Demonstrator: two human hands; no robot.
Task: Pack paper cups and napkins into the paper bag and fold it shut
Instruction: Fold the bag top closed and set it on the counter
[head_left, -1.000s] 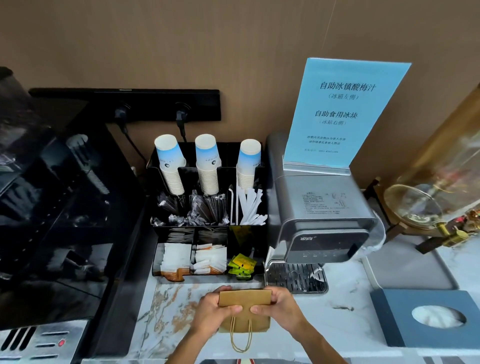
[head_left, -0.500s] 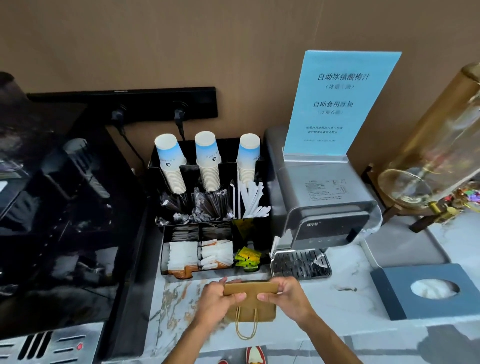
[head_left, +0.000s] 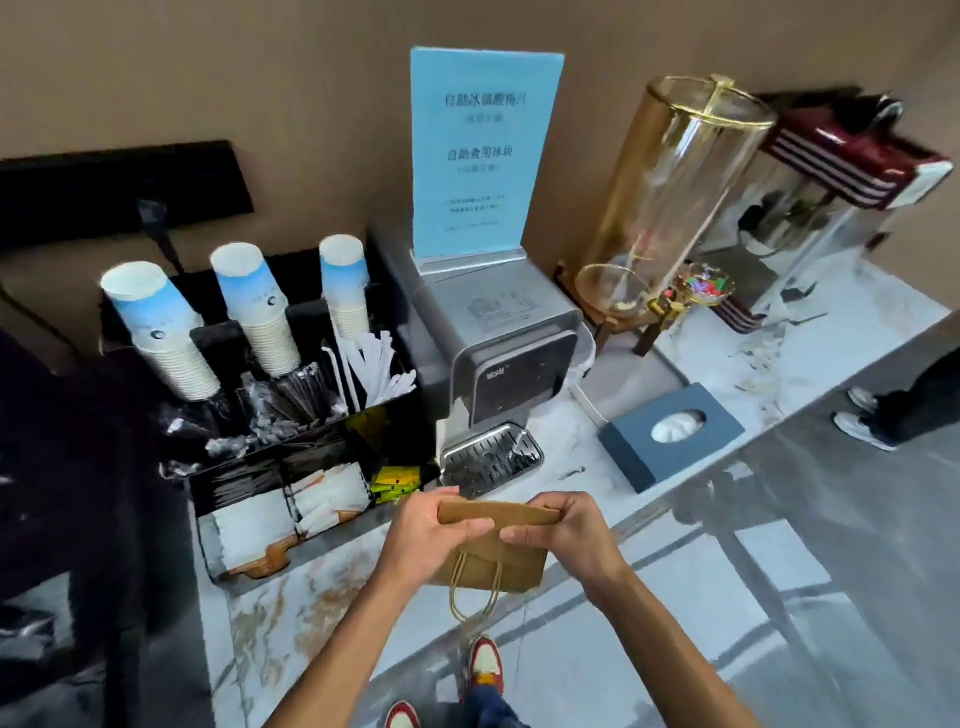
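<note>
A small brown paper bag (head_left: 511, 564) with twine handles hangs over the counter's front edge, its top folded flat. My left hand (head_left: 423, 535) pinches the folded top at its left end and my right hand (head_left: 563, 532) pinches the right end. Three stacks of blue-and-white paper cups (head_left: 254, 306) stand upside down in a black organiser (head_left: 208, 519) at the left. White napkins (head_left: 252, 525) lie in the organiser's front compartments. What is inside the bag is hidden.
A grey water dispenser (head_left: 498, 343) with a blue sign (head_left: 480, 150) stands behind the bag. A dark blue tissue box (head_left: 670, 434) sits to the right, a glass drink dispenser (head_left: 670, 197) behind it. Another person's shoes (head_left: 862, 421) show at far right.
The camera has swung to the right and tilted, bringing the right end of the counter into view. Both hands stay on the bag's folded top, which now looks flatter.
</note>
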